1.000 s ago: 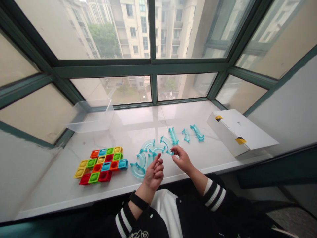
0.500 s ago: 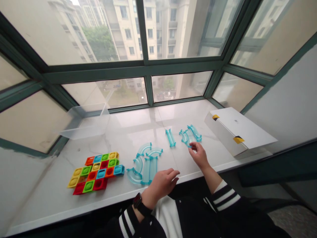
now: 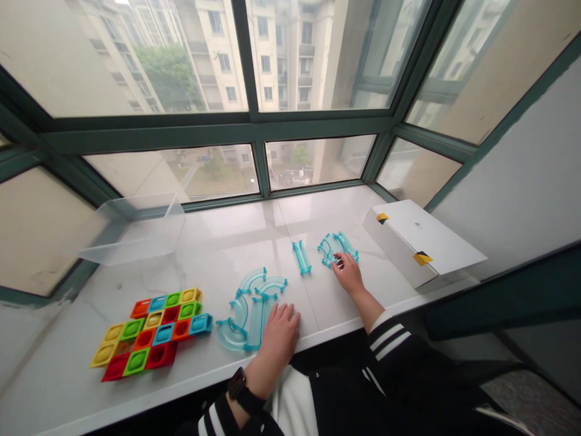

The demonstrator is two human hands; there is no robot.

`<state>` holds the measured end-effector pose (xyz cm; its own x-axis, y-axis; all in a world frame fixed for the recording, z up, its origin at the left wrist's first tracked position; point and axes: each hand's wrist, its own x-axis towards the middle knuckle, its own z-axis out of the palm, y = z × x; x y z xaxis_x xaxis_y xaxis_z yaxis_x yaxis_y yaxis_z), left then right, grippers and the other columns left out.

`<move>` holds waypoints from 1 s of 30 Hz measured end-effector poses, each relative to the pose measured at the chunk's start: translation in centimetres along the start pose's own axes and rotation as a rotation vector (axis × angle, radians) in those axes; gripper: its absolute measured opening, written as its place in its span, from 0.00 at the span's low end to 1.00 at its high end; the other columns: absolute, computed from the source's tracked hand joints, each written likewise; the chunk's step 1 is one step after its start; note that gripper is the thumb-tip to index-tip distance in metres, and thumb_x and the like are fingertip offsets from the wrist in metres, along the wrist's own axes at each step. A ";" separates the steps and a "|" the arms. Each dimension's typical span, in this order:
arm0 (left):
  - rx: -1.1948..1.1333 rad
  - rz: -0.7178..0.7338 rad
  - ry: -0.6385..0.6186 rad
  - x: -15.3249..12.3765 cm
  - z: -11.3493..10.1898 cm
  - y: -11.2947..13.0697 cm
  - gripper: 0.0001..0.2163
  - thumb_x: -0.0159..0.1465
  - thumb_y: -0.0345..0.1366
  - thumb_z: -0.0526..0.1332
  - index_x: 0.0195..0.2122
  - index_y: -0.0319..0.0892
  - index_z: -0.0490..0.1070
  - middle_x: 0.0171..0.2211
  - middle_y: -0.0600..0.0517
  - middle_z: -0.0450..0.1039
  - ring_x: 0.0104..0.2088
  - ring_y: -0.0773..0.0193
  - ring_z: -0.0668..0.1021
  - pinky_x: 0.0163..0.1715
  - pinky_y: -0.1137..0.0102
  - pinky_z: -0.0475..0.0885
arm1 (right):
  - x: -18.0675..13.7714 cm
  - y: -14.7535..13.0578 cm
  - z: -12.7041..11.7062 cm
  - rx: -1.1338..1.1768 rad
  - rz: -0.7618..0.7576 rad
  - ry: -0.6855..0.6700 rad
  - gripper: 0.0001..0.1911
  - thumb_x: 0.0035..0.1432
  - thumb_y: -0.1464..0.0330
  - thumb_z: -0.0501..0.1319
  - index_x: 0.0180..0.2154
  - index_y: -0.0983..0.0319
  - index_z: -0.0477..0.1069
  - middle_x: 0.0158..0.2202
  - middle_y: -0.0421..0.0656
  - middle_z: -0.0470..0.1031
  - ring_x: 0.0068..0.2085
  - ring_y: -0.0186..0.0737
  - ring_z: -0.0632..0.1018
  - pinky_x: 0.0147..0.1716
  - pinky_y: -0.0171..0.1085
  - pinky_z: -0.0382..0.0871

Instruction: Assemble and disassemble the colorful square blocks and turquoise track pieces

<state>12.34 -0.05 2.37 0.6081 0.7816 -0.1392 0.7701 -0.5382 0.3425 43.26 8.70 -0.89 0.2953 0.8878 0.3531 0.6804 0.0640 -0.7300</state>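
Observation:
My right hand [image 3: 348, 274] lies at the sill, its fingertips on a small cluster of translucent blue marble-run track pieces [image 3: 336, 249]. Whether they grip the pieces is hard to tell. A single straight track piece [image 3: 301, 257] lies to the left of that cluster. My left hand [image 3: 279, 342] rests flat with its fingers apart, holding nothing, right beside a larger group of curved and straight track pieces [image 3: 249, 312]. Left of that group sits a flat assembly of multicoloured square plastic tiles [image 3: 149, 333].
The pieces lie on a white marble window sill [image 3: 213, 254] with a front edge near my arms. An open clear plastic tub [image 3: 134, 233] stands at the back left. A white cardboard box [image 3: 420, 242] with yellow-and-black tape lies at the right. Dark-framed windows run behind.
My right hand has moved right, and a curved piece appears to have gone with it to the right cluster. My left hand has dropped from raised to flat on the sill. The view has shifted.

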 end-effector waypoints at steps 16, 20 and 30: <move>0.084 0.004 -0.138 0.4 0.4 -0.7 0.29 0.61 0.37 0.70 0.64 0.46 0.71 0.71 0.40 0.64 0.74 0.42 0.62 0.75 0.41 0.46 | 0.5 1.8 1.9 -0.137 0.005 -0.042 0.17 0.60 0.66 0.59 0.50 0.61 0.76 0.47 0.50 0.78 0.36 0.45 0.77 0.45 0.48 0.75; 0.066 0.001 -0.145 0.4 0.3 -0.6 0.29 0.61 0.36 0.69 0.65 0.45 0.70 0.72 0.39 0.63 0.74 0.41 0.61 0.75 0.41 0.45 | 0.6 2.0 1.9 -0.141 0.014 -0.050 0.17 0.60 0.66 0.59 0.50 0.61 0.76 0.48 0.50 0.79 0.35 0.45 0.78 0.45 0.48 0.76; 0.049 -0.003 -0.153 0.2 0.1 -0.5 0.29 0.61 0.35 0.68 0.65 0.45 0.70 0.72 0.39 0.62 0.75 0.41 0.59 0.75 0.40 0.44 | 0.5 1.8 2.2 -0.132 0.006 -0.070 0.17 0.61 0.65 0.60 0.51 0.61 0.77 0.49 0.50 0.78 0.36 0.45 0.77 0.46 0.48 0.76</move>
<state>12.12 0.35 2.10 0.6249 0.7282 -0.2812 0.7783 -0.5535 0.2963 43.19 10.22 -3.31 0.2555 0.9179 0.3037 0.7626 0.0017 -0.6469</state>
